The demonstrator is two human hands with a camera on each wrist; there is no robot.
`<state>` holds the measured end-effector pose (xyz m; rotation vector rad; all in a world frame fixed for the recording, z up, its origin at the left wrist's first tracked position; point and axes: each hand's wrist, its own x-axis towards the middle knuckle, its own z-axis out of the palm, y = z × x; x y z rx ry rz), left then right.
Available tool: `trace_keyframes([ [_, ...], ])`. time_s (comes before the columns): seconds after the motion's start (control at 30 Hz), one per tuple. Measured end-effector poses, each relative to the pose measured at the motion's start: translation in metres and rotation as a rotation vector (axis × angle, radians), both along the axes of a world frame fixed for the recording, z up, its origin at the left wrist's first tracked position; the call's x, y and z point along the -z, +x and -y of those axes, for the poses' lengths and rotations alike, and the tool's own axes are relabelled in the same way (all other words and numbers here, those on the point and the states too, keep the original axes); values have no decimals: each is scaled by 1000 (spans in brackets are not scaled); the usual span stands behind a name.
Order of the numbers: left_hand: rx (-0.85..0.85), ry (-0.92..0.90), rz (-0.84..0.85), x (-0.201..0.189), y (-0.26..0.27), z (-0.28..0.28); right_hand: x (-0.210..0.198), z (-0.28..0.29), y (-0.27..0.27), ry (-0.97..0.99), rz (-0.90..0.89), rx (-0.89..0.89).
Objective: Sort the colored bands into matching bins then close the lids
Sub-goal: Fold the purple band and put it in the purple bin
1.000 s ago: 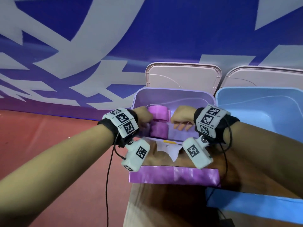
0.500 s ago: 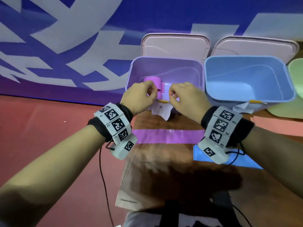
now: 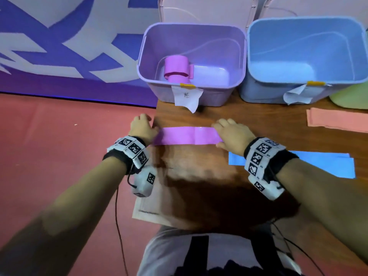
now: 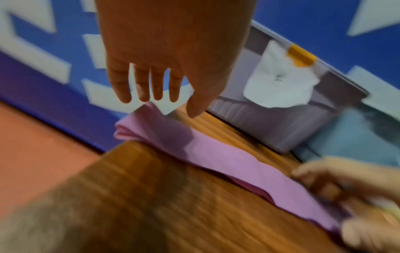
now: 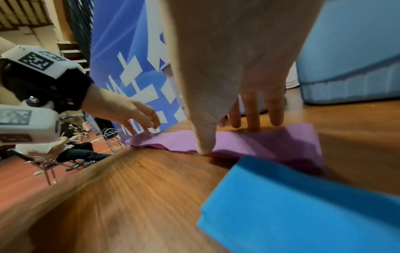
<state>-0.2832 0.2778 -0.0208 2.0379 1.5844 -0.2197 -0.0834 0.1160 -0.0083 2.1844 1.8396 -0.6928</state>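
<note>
Withdrawn from the purple bin [image 3: 191, 56], our left hand [image 3: 142, 126] and right hand [image 3: 232, 134] now rest spread, fingers straight, on opposite ends of the flat purple band [image 3: 187, 135] on the table [image 3: 258, 120]. Risk: its overhanging left end slips off the edge.

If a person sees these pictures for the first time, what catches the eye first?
First, the two hands: the left hand and the right hand are at the two ends of a flat purple band on the wooden table. Behind it stands the open purple bin, with a rolled purple band inside.
</note>
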Motion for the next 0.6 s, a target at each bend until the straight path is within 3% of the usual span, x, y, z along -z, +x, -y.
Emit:
trace_keyframes([
  [0.1,-208,-52,78,14,-12,6,12,5,0,14,32,38],
  [0.2,-275,50,159,17,-19,15,18,9,-2,74,24,53],
  [0.3,-277,194,229,12,-20,22,23,15,-3,120,-15,77],
  [0.47,-242,218,383,-7,-4,39,23,17,-3,151,-111,149],
  [0.6,-108,103,598,-23,15,55,14,7,-9,298,-416,257],
])
